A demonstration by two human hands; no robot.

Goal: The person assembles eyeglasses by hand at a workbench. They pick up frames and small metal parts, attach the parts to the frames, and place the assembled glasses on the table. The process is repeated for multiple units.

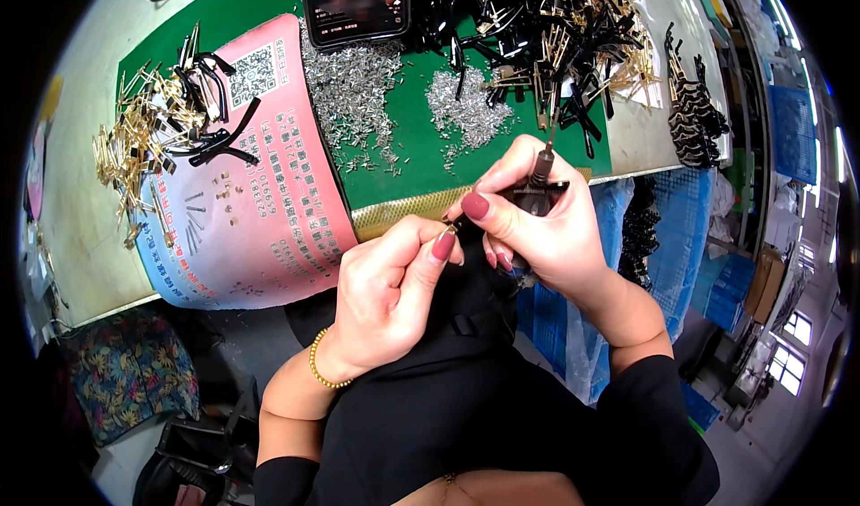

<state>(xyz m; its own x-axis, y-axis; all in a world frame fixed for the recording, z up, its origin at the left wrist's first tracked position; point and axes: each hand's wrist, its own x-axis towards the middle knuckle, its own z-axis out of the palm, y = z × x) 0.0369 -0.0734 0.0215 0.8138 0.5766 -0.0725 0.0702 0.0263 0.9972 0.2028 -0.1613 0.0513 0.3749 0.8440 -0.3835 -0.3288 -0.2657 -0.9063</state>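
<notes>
My left hand is closed in a pinch on a small black-and-gold part, mostly hidden by the fingertips. Close beside it, the thumb and forefinger of my right hand meet at the far end of the same part. A dark tool with a thin shaft lies in my right hand, its shaft pointing away from me. Both hands are over the table's near edge, above my lap. Beyond them, small silver pins or screws lie heaped on a green mat.
More silver pieces lie beside a pink-and-blue printed sheet. Gold and black eyeglass temples pile up at left and far right. A phone stands at the back. Blue crates are below at right.
</notes>
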